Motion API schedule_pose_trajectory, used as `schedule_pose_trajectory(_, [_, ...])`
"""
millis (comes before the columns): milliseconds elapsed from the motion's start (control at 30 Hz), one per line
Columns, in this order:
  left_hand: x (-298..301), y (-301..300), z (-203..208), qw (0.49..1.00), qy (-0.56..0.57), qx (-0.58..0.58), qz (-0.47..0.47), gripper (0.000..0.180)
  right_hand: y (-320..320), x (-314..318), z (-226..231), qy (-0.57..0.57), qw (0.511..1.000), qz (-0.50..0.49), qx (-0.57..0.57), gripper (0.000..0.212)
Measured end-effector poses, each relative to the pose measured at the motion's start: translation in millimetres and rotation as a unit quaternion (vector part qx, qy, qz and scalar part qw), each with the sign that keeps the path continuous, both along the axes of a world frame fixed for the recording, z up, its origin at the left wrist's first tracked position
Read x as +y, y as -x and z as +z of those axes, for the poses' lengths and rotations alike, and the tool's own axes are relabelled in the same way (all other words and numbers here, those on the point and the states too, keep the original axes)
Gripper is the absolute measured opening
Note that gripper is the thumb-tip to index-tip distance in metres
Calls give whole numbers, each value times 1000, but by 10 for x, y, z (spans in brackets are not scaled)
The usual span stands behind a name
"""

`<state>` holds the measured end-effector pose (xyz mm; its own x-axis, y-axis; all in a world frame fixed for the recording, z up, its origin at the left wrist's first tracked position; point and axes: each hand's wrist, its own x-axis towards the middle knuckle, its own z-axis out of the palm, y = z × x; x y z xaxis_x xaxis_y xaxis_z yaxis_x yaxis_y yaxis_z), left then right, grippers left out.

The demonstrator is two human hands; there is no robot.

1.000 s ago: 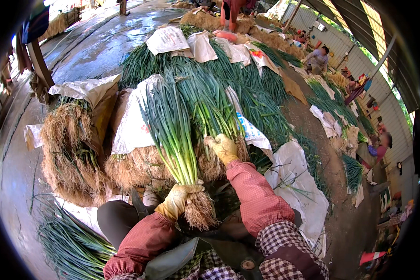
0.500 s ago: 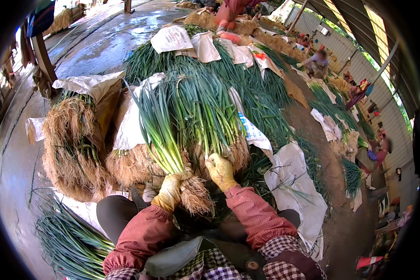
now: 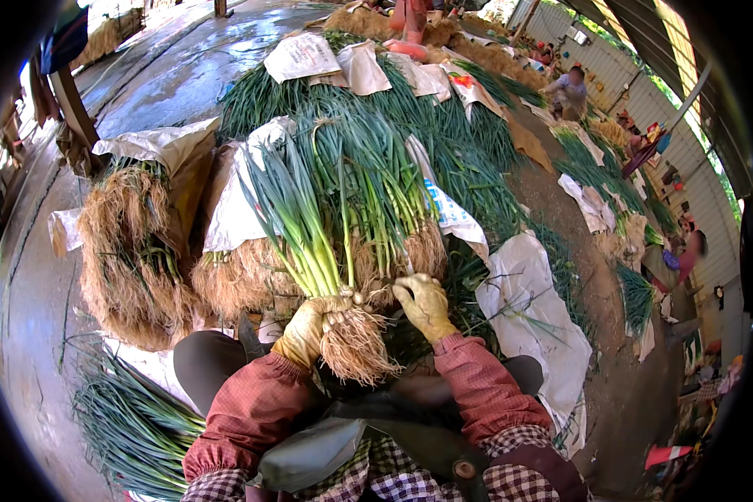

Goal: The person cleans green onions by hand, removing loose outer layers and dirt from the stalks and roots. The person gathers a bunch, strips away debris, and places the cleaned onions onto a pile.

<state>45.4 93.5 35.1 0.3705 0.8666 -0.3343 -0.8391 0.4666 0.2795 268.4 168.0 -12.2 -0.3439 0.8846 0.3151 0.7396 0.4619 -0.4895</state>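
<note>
My left hand (image 3: 307, 330), in a yellowish glove, is closed around a bunch of green onions (image 3: 314, 243) at its pale lower stalks. The bunch's shaggy tan roots (image 3: 360, 345) hang out toward me, and its green tops lean away over the heap. To its right, my right hand (image 3: 425, 308), gloved alike, has its fingers bent together at the lower ends of the loose green onions (image 3: 382, 217). Whatever those fingertips hold is too small to make out. More roots (image 3: 427, 249) lie just beyond that hand.
At left stands a wrapped bundle of rooted green onions (image 3: 134, 251); other green onions (image 3: 134, 422) lie by my left knee. White sacks (image 3: 301, 57) cover the far heap. A white sheet (image 3: 534, 305) lies at right. People (image 3: 569, 90) sit among further heaps along the right.
My right hand has moved slightly right from beside the bunch. Another stalk now stands along the bunch's right side. My left hand keeps its hold, with the roots turned a little rightward.
</note>
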Motion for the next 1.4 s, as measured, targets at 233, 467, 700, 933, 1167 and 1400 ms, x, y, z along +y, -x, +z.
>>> schedule_pose_trajectory(233, [-86, -44, -50, 997, -1, -42, -71, 25, 1048, 234, 315, 521, 585, 27, 621, 31])
schedule_pose_trajectory(467, [-124, 45, -168, 994, 13, 54, -90, 22, 936, 28, 56, 574, 716, -36, 396, 30])
schedule_pose_trajectory(700, [-26, -30, 52, 978, 109, 136, -110, 22, 154, -555, -760, 303, 930, 145, -152, 24])
schedule_pose_trajectory(933, [39, 12, -87, 943, -19, 304, -137, 26, 349, 21, -79, 143, 976, -149, 76, 38])
schedule_pose_trajectory(1167, [114, 39, -227, 994, 25, 108, 23, 26, 631, 155, 16, 550, 672, 5, 495, 12])
schedule_pose_trajectory(1400, [-10, -58, -140, 938, 15, 342, -58, 26, 609, 207, 353, 147, 981, -113, 63, 46])
